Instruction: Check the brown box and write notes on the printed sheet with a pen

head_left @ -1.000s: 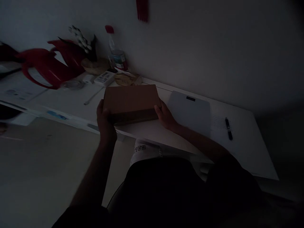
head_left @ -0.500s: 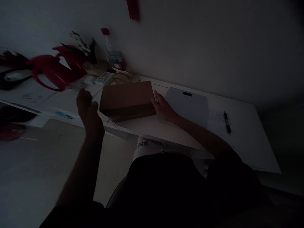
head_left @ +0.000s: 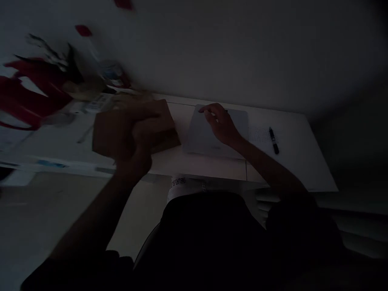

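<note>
The room is dark and the left side of the picture is smeared by motion. A brown cardboard box (head_left: 104, 139) lies on the white table (head_left: 291, 169). My left hand (head_left: 138, 125) is over the box's top, too blurred to show whether it grips. My right hand (head_left: 220, 123) rests with fingers apart on a flat grey slab (head_left: 200, 139) just right of the box and holds nothing.
A black pen (head_left: 273, 140) lies on paper right of the grey slab. Red curved objects (head_left: 27, 95), a bottle (head_left: 112, 72) and small clutter crowd the table's far left by the wall. My dark-clothed lap fills the foreground.
My right hand left the box's right side and went onto the grey slab. My left hand swung back from the left onto the box. The view turned to the right.
</note>
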Action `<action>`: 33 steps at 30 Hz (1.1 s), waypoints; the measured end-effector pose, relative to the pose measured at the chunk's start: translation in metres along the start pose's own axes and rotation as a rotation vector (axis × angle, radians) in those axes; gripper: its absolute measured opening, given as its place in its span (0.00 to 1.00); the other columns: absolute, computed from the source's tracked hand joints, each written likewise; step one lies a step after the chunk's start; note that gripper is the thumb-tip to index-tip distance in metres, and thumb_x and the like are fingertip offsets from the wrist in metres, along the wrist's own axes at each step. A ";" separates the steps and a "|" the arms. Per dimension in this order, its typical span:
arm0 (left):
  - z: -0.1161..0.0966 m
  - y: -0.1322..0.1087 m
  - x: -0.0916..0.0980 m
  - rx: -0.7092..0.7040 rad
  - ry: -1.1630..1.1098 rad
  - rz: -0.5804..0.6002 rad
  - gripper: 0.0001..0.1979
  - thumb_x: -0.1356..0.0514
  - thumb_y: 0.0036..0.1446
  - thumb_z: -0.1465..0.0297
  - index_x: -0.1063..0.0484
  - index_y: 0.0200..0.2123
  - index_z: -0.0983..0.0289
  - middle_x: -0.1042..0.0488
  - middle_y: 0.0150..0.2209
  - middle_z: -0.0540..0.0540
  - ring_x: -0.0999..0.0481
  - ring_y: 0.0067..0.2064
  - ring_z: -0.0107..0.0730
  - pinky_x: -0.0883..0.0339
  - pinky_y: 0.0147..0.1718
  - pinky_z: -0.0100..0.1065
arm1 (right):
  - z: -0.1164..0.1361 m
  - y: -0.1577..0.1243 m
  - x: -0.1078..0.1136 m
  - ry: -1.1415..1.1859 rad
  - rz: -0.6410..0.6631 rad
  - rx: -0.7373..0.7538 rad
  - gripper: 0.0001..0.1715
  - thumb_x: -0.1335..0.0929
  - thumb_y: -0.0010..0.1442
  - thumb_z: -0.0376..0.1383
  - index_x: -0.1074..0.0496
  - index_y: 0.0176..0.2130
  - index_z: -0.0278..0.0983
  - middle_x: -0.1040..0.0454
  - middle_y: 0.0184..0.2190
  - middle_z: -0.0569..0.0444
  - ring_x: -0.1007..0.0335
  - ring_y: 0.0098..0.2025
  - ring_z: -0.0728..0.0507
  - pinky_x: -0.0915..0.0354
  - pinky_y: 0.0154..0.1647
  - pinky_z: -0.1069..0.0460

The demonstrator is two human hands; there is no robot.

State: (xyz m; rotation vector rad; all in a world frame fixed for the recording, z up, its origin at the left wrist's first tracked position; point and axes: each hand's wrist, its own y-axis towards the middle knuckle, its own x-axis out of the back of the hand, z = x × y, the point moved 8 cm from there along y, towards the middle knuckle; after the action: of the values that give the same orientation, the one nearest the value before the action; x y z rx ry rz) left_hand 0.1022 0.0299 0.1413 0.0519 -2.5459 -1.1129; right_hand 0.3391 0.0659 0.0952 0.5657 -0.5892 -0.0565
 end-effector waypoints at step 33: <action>-0.121 -0.175 -0.311 -1.110 0.027 0.967 0.21 0.46 0.66 0.68 0.30 0.59 0.71 0.31 0.57 0.68 0.30 0.57 0.56 0.35 0.53 0.51 | -0.145 -0.164 0.193 -0.779 0.152 -0.696 0.17 0.38 0.70 0.47 0.38 0.45 0.35 0.27 0.40 0.46 0.35 0.35 0.42 0.48 0.28 0.50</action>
State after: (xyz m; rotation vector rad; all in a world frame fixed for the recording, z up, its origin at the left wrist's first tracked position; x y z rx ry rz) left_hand 0.4151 -0.1212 -0.0057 -1.2314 -1.2416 -1.7495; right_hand 0.5959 -0.0424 0.0088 -0.2115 -1.2956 -0.3343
